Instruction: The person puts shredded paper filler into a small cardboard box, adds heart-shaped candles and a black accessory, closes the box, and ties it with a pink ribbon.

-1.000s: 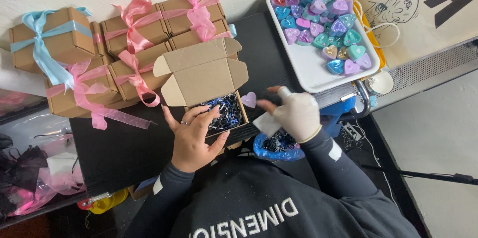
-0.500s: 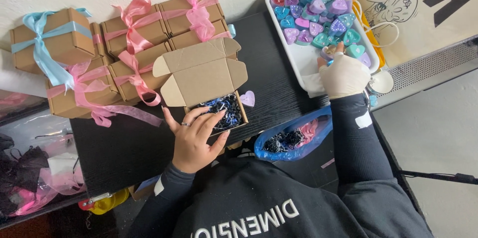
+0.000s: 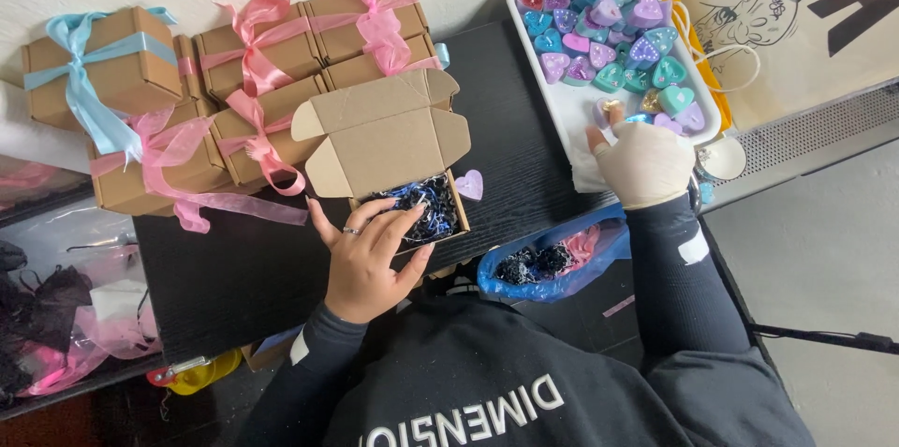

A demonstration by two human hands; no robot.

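The open box (image 3: pixel 403 194) is steadied by the flat, empty left hand (image 3: pixel 367 255). One heart (image 3: pixel 611 112) is pinched by the gloved right hand (image 3: pixel 644 164) at the tray (image 3: pixel 571 110); it should be lifted gently.

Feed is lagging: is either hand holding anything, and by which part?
Right hand pinches a small gold piece over the white tray. Left hand only rests on the open box's shredded filling.

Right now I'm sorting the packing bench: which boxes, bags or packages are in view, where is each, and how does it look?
Open box: table centre, brown cardboard, flaps up, dark shredded filler; left hand rests on it.
Ribboned boxes: back left, brown cubes, pink bows.
Blue-ribbon box: far left, brown.
Tray: right, white, heart-shaped pieces; gloved right hand at it.
Blue bag: front, crumpled plastic.
Paper bag: far right, beige, black drawing.
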